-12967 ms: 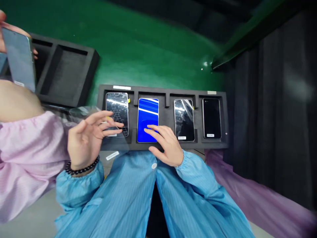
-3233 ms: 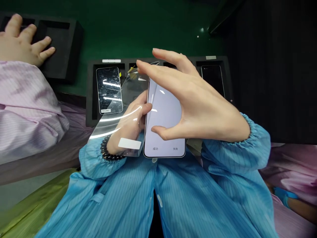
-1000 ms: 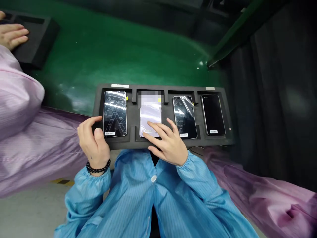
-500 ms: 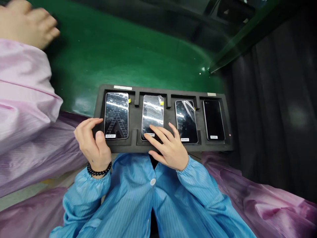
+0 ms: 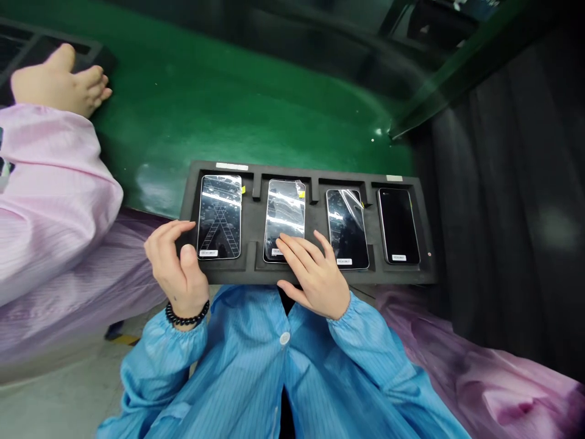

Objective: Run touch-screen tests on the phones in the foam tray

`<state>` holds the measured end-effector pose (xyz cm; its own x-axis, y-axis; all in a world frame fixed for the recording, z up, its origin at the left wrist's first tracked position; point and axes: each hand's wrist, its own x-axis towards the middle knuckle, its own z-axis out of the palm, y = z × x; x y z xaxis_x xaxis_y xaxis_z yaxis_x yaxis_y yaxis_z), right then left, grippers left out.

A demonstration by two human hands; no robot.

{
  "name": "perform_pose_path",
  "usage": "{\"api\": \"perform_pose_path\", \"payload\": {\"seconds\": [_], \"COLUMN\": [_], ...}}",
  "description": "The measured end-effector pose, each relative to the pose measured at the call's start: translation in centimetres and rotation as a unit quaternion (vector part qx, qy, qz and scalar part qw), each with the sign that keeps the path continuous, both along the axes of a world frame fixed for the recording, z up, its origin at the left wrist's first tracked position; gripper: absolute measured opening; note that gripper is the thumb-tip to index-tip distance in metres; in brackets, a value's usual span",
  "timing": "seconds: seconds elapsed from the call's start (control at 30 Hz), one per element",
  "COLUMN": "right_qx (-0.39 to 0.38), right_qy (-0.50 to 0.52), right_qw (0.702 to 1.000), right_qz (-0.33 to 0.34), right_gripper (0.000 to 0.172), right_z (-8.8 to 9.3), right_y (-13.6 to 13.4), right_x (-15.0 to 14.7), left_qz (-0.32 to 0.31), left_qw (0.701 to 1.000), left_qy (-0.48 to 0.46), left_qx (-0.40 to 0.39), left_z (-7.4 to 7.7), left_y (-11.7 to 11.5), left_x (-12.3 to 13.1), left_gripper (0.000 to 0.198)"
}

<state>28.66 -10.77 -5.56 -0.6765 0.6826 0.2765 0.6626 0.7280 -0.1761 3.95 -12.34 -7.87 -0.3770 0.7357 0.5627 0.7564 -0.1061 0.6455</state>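
A long black foam tray [image 5: 256, 275] lies before me with several smartphones in its slots. My left hand [image 5: 178, 265] rests at the tray's left end, fingers apart, its fingertips beside the leftmost phone [image 5: 220, 213]. My right hand [image 5: 315, 274] lies over the lower part of the second phone [image 5: 286, 210], its fingertips on the screen near a white label. That phone has a wrinkled clear film and a yellow tab [image 5: 301, 194]. Right of it sit a third phone [image 5: 348, 228] under loose film and a fourth, dark-screened phone [image 5: 398, 225].
The tray lies on a green tabletop [image 5: 256, 122]. At left, a co-worker's hand [image 5: 64, 82] in a pink sleeve [image 5: 59, 164] hovers by another black tray [image 5: 98, 52]. Pink clothing [image 5: 493, 366] shows at right, below a dark curtain [image 5: 503, 201].
The fingers of my right hand have drawn closer together on the second phone. The co-worker's hand has turned and lowered, and another black tray has come into view at upper left.
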Motion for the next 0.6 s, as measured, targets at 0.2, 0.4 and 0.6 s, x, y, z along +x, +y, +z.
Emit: {"api": "perform_pose_path", "payload": {"seconds": [0.2, 0.4, 0.6], "right_qx": [-0.002, -0.016, -0.014], "right_qy": [-0.016, 0.001, -0.017], "right_qw": [1.0, 1.0, 1.0], "right_qz": [0.006, 0.001, 0.007], "right_gripper": [0.044, 0.055, 0.045], "right_z": [0.25, 0.09, 0.02], "right_y": [0.09, 0.06, 0.0], "right_x": [-0.08, 0.04, 0.0], "left_qz": [0.001, 0.007, 0.011], "left_qw": [1.0, 1.0, 1.0], "left_qy": [0.007, 0.007, 0.003], "left_qx": [-0.005, -0.006, -0.002], "left_z": [0.18, 0.23, 0.23], "left_y": [-0.04, 0.0, 0.09], "left_x": [-0.13, 0.04, 0.15], "left_gripper": [0.038, 0.039, 0.039]}}
